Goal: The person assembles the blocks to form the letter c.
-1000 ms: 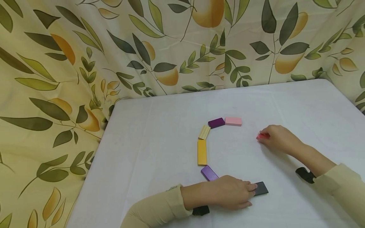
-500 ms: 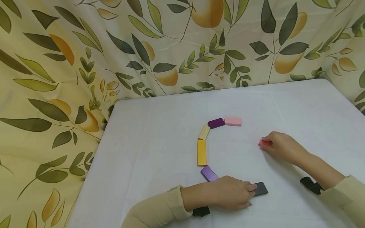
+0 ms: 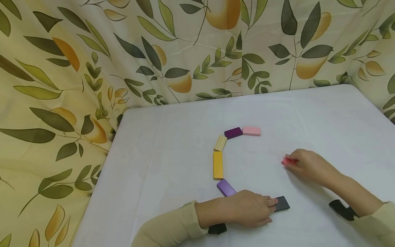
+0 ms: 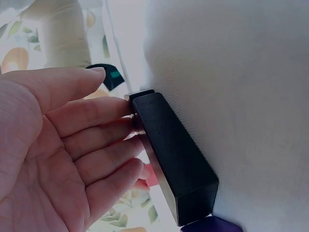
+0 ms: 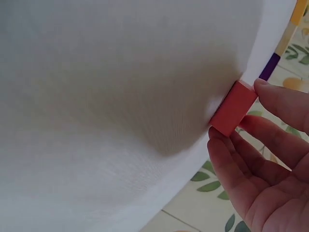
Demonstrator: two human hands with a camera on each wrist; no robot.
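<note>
My left hand (image 3: 248,208) lies over the curve's near end with straight fingertips resting on dark blocks. A long black block (image 4: 171,154) sits under them in the left wrist view, with the end of another dark block (image 4: 137,94) beyond it. In the head view a dark grey block (image 3: 282,203) sticks out past the fingers. My right hand (image 3: 311,166) pinches a red block (image 5: 234,108) between thumb and fingers, low at the cloth. Left of it runs a curve of blocks: pink (image 3: 251,131), dark purple (image 3: 233,132), cream (image 3: 220,143), yellow (image 3: 217,165) and violet (image 3: 226,187).
White cloth (image 3: 172,147) covers the table. A leaf-and-fruit patterned curtain (image 3: 197,51) hangs behind the table and along its left side. Black straps (image 3: 342,210) are on the wrists.
My right hand has drawn the red block toward me and slightly right across the cloth. The left hand stays in place, and the curve of blocks is unchanged.
</note>
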